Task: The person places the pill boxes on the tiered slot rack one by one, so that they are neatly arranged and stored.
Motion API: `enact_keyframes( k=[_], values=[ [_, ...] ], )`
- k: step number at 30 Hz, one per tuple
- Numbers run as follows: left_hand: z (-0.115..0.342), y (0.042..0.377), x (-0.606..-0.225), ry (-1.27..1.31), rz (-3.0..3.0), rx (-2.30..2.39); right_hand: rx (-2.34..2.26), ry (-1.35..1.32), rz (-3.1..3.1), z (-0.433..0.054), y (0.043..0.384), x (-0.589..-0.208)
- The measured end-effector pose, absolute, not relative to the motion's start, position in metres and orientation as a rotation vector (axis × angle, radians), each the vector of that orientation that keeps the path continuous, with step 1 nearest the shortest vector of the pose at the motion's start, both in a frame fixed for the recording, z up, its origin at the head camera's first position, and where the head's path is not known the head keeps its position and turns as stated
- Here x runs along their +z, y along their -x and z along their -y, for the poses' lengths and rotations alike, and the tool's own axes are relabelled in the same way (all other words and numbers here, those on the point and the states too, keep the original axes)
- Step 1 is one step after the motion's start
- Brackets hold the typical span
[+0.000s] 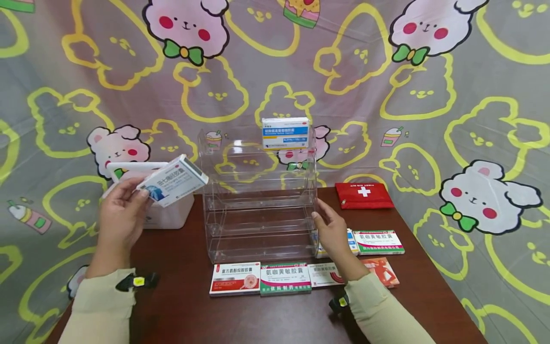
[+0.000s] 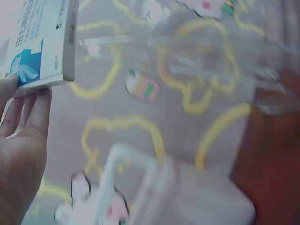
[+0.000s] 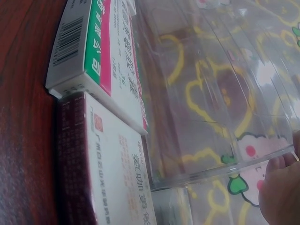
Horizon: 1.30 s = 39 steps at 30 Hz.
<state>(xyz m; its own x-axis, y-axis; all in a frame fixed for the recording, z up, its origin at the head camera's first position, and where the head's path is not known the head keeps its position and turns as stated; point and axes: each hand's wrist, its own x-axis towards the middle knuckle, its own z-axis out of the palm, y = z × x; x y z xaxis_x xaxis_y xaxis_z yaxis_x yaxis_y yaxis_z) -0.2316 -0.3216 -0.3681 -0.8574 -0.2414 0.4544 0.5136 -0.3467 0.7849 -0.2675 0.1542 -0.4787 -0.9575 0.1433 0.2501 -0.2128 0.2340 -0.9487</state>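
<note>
My left hand [image 1: 122, 215] holds a white and blue medicine box [image 1: 176, 182] up at the left, thumb on its front. The left wrist view shows fingers under the medicine box [image 2: 44, 47]. A clear tiered display rack [image 1: 259, 203] stands at the middle of the table. My right hand [image 1: 335, 234] grips the rack's right side edge; in the right wrist view the fingertips of the right hand [image 3: 283, 187] meet the clear panel. A white, blue and yellow medicine box [image 1: 285, 134] stands on the rack's top tier at the right.
Before the rack lie a red-white box [image 1: 235, 278], a green-white box [image 1: 285, 279], a white box with red arcs [image 1: 324, 274] and an orange box [image 1: 382, 272]. Another green-white box [image 1: 379, 242] and a red first aid pouch [image 1: 364, 196] lie right. A white handled container [image 1: 172, 212] stands left.
</note>
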Motion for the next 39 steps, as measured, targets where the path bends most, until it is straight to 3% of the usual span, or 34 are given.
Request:
enact_keyframes(
  k=[7, 15, 27, 39],
  values=[
    [0.274, 0.291, -0.321, 0.386, 1.310, -2.265, 1.750, -0.076, 2.233, -0.158, 0.269, -0.481],
    [0.243, 0.331, -0.286, 0.283, 1.348, -2.290, 1.773, -0.101, 2.173, -0.158, 0.271, -0.484],
    [0.221, 0.358, -0.259, 0.244, 1.356, -2.201, 1.781, -0.107, 2.175, -0.153, 0.270, -0.483],
    [0.214, 0.375, -0.258, 0.274, 1.525, -2.029, 1.743, -0.108, 2.193, -0.155, 0.270, -0.482]
  ],
)
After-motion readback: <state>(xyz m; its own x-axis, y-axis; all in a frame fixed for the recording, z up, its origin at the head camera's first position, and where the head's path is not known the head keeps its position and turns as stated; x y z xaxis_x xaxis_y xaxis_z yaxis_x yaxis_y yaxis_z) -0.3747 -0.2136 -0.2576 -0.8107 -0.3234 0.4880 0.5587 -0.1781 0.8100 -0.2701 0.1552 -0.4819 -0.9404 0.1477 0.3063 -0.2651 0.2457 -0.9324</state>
